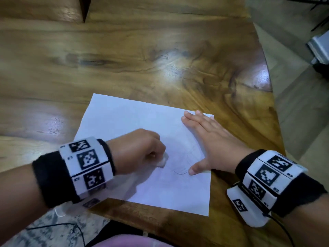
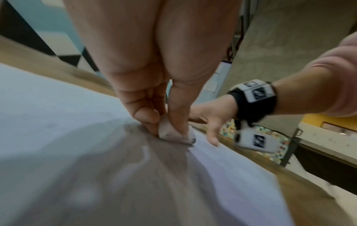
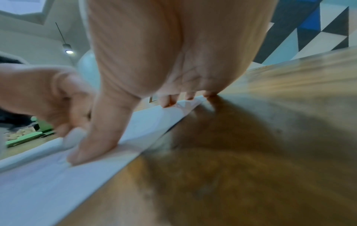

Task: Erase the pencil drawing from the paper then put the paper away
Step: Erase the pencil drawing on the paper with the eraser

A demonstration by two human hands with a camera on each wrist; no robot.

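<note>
A white sheet of paper [image 1: 124, 125] lies on the wooden table [image 1: 142, 56], near its front edge. Faint pencil lines [image 1: 179, 172] show on the sheet between my two hands. My left hand [image 1: 142, 148] pinches a small white eraser [image 1: 162, 162] and presses it onto the paper; the left wrist view shows the eraser [image 2: 172, 134] held between thumb and fingers, its tip smudged grey. My right hand [image 1: 208, 139] lies flat with spread fingers on the paper's right edge, its thumb [image 3: 92, 146] pressing the sheet [image 3: 38, 175] down.
The table's right edge [image 1: 270, 82] curves away close to my right hand, with grey floor beyond it. A black cable [image 1: 76, 229] runs over the speckled floor below the table's front edge. Wide bare wood stretches behind and left of the paper.
</note>
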